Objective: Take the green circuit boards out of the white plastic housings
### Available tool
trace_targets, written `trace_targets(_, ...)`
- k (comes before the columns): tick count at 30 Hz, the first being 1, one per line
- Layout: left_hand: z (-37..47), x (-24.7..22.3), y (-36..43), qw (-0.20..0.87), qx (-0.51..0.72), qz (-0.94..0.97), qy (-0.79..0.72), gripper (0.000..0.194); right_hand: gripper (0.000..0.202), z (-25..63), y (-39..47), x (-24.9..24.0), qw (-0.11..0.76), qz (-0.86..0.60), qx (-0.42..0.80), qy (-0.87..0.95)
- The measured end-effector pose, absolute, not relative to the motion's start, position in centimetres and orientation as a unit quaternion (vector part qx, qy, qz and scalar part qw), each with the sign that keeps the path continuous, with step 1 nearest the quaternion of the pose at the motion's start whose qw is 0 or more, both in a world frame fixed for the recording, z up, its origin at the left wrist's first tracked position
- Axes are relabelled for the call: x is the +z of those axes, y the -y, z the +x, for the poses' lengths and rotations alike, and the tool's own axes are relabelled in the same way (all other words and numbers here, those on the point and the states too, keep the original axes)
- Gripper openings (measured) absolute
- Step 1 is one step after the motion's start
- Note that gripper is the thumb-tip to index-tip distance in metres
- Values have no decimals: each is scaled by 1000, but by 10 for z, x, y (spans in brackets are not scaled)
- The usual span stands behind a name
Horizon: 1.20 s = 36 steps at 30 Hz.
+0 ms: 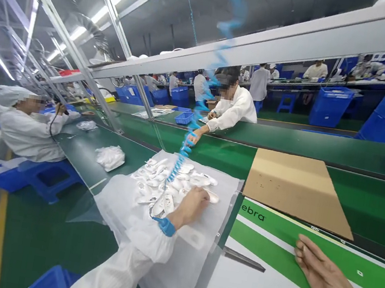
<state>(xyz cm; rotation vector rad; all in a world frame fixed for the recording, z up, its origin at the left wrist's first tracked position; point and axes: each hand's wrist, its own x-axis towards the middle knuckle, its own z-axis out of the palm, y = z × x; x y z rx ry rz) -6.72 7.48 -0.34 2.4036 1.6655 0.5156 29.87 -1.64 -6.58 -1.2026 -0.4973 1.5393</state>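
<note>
My left hand (192,207), with a blue band at the wrist, reaches over the right side of a pile of white plastic parts (157,182). Its fingers curl down by one white part; whether they grip it is hidden. The pile lies on a translucent plastic sheet (190,270). Over the green and white printed board (266,233) is my right hand (328,277), palm turned inward, fingers together and partly bent, and I cannot make out anything in them. Dark tweezers (244,259) lie on the board between my hands.
A brown cardboard sheet (295,187) lies beyond the board. A blue coiled hose (197,115) hangs over the pile. Across the green belt, a person (238,105) reaches toward the coil. Another person (30,128) sits at the left, near a white bundle (110,157).
</note>
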Motion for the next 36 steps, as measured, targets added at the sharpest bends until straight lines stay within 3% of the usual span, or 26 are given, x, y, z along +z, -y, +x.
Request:
trace_targets(12,-64,20,-99,83,215,784,-577,16,64,305,12,-67,514,-463,689,217)
trace_targets(18,45,-9,-91,171,252,814,-495,13,50,300,11,-58,543,-429,684,230)
trace_targets(23,126,-48,-81,188,334,769,-511,18,41,299,9,-55,549,-408,689,241)
trace_targets(28,144,-68,-80,198,356,765,-499,16,36,296,7,-53,555,-411,684,236)
trace_targets(36,147,-61,-78,169,295,784,-519,11,28,298,6,-51,538,-424,685,249)
